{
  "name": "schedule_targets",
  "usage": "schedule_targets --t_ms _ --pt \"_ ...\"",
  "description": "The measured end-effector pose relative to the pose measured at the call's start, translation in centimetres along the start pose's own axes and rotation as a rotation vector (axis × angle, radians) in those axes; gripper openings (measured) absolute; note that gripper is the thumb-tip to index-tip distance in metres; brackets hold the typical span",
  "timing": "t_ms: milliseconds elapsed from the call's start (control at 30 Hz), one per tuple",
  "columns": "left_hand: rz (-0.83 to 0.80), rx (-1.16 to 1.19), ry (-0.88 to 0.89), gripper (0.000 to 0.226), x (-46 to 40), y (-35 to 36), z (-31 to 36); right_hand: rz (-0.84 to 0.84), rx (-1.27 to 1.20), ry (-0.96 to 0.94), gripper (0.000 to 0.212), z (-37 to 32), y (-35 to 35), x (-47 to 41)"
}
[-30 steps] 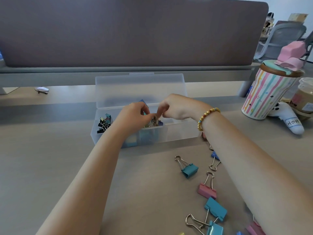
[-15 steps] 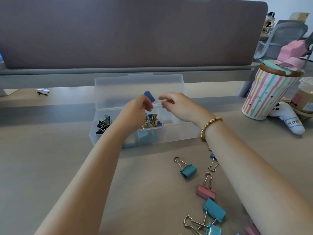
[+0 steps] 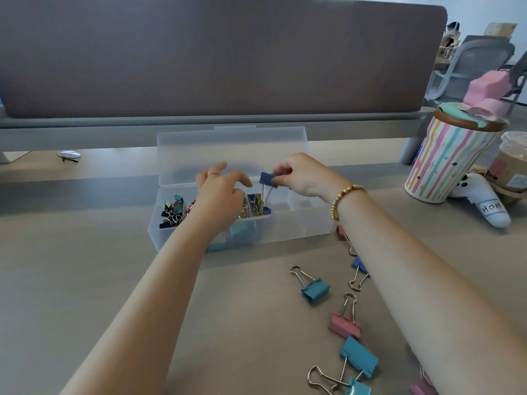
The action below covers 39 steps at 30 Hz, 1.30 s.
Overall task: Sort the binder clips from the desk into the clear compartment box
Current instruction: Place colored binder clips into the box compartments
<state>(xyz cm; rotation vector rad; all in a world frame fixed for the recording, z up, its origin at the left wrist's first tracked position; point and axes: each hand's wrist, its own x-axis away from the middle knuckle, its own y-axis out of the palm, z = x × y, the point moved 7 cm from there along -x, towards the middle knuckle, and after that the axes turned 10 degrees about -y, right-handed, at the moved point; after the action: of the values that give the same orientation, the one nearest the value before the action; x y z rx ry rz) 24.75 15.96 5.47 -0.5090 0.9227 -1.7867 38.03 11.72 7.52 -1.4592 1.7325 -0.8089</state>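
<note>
Behind the pale wooden desk (image 3: 85, 280) a mauve partition screen (image 3: 216, 52) closes off the background, and the clear plastic compartment box (image 3: 299, 223) stands open in front of it with its lid upright. 0.5 s ago the small dark-blue binder clip (image 3: 267, 179) was held in the left hand (image 3: 221, 195); it is now pinched between thumb and forefinger of the right hand (image 3: 302, 175), body up and wire handles hanging down over a middle compartment that already holds gold and blue clips (image 3: 254, 205). The left hand is released, fingers loosely spread above the box, holding nothing. The handover is judged to be a re-grip so that the clip can be lowered into its matching compartment.

Small dark clips (image 3: 171, 210) are seen in the leftmost compartment; the compartments to the right look bare. Several clips are left on the desk near the right forearm: a teal binder clip (image 3: 315, 290), a pink binder clip (image 3: 344, 326), a larger teal clip (image 3: 360, 356) and a blue clip (image 3: 360, 265) partly hidden by the arm. Sorting is therefore judged well short of finished. A striped pastel cup (image 3: 447, 161) stands at the far right.
</note>
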Motion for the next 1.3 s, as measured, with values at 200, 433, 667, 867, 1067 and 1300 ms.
schedule_targets --t_ms 200,433,667,867,1067,1300 --pt "-0.039 -0.158 -0.013 0.047 0.2 0.4 -0.2 -0.11 0.093 0.009 0.024 -1.3 1.7 -1.1" --pt "-0.048 -0.229 0.001 0.04 0.1 0.9 0.0 0.107 0.119 0.036 0.001 -0.8 1.9 -0.9" --pt "-0.059 -0.35 -0.011 0.043 0.2 1.1 -0.3 0.146 0.08 0.005 0.012 -0.6 2.5 -0.7" --pt "0.033 -0.242 0.041 0.039 2.0 -0.2 0.3 0.177 0.019 -0.049 0.024 -1.6 0.5 2.2" --pt "0.26 -0.06 0.185 0.025 8.1 -1.7 2.1 0.342 -0.044 -0.074 0.018 -1.8 -1.0 7.6" --pt "-0.341 -0.249 0.113 0.059 14.0 1.6 0.6 0.018 0.052 0.071 0.006 -1.3 2.0 13.2"
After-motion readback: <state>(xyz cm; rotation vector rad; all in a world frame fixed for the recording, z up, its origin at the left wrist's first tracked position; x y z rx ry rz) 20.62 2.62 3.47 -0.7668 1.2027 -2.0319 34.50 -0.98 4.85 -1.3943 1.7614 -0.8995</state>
